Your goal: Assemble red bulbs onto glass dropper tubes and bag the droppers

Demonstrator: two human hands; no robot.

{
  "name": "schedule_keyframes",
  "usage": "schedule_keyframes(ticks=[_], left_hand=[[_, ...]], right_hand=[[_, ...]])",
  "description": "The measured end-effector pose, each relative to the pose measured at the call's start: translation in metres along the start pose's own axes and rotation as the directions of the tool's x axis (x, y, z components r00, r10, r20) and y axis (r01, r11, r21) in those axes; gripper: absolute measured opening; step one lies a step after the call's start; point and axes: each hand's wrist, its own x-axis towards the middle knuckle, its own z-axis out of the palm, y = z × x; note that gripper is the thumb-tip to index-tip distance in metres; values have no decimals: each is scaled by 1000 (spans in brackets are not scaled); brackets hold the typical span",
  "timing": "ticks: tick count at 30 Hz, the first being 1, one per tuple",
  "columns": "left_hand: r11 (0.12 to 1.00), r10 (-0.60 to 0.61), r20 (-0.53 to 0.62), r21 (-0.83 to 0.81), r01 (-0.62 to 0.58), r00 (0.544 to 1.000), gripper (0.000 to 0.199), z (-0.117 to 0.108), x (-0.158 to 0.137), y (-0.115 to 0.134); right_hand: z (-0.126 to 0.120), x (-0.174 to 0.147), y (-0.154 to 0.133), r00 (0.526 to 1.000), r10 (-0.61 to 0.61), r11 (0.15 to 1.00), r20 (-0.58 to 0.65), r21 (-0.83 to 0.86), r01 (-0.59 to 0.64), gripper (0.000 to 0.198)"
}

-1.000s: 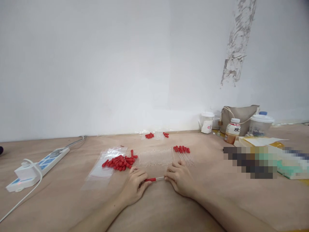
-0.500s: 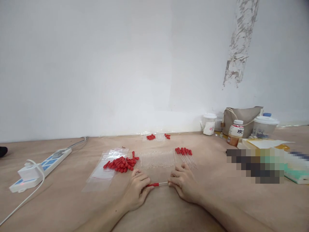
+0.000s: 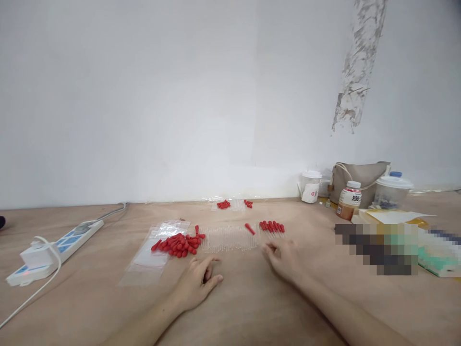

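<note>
Red rubber bulbs (image 3: 179,242) lie heaped just left of the row of clear glass tubes (image 3: 230,238) — thin, hard to tell apart. One finished dropper (image 3: 249,229) lies slanted on the row's right end. Right hand (image 3: 284,258) rests near it, fingers loosely curled, empty. Left hand (image 3: 197,283) lies before the row, fingers spread — holding nothing.

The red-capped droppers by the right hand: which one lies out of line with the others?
The single red-capped dropper lying slantwise at the right end of the clear tubes, left of the neat row of capped droppers, which lie parallel.
</note>
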Motion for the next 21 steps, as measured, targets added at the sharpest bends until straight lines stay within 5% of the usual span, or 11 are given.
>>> schedule_keyframes(ticks=[3,7,21], left_hand=[[1000,-18,1,15,18,1000,24,-1,0,-2],[999,-6,17,52,6,1000,19,-2,1,-2],[998,-23,36,63,20,999,18,-4,2,0]], right_hand=[[-2,17,20,967,251,968,-32,2,-251,31],[-3,37,41,910,409,903,-66,-110,-414,32],[6,35,51,892,445,873,-83,-182,-453,31]])
